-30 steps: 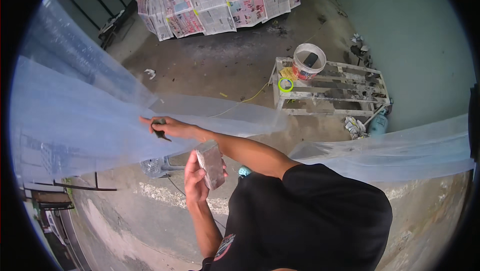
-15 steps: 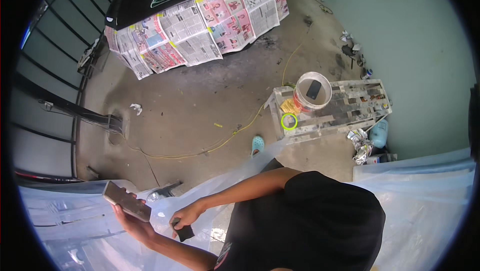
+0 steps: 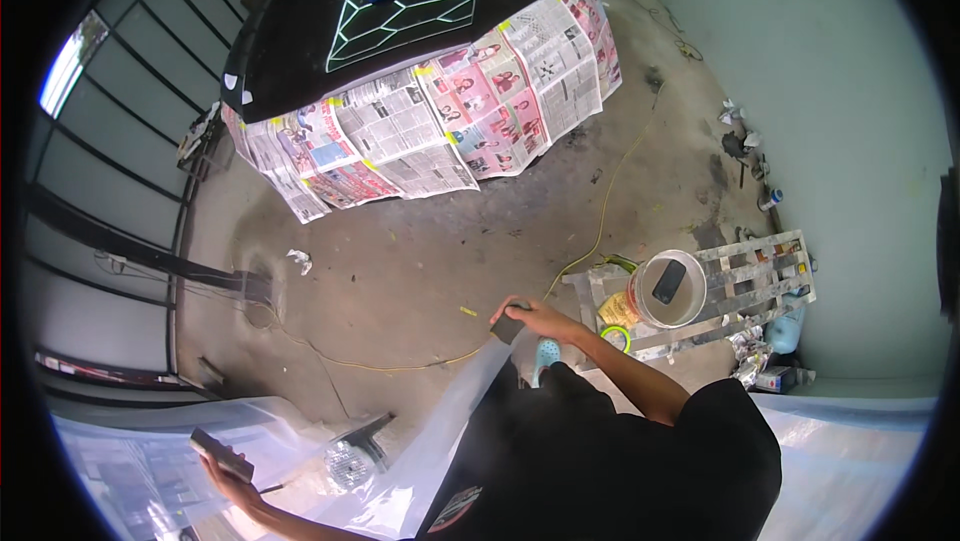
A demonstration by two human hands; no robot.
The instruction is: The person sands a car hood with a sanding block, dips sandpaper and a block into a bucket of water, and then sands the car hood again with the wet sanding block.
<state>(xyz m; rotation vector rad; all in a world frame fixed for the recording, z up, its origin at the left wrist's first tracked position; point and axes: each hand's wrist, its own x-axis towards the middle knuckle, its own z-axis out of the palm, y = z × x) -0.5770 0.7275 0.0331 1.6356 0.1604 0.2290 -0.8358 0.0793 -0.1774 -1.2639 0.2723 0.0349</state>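
Gripping block (image 3: 222, 455) (grey-brown) in left hand (image 3: 232, 483), far left of bucket (image 3: 690, 291); gripping dark pad (image 3: 508, 326) in right hand (image 3: 542, 319), nearer.

A grey-brown floor (image 3: 400, 271) spreads between a dark-barred wall (image 3: 95, 176) on the left and a pale-green wall (image 3: 860, 141) on the right, near a slatted worktop (image 3: 775, 285).

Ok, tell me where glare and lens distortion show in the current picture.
Head view: the upper-left opening is washed out white; head view: the plastic sheet carries pale glare at lower centre; head view: the dark wall bars bend near the rim, and the left hand sits closer to it than the right hand.
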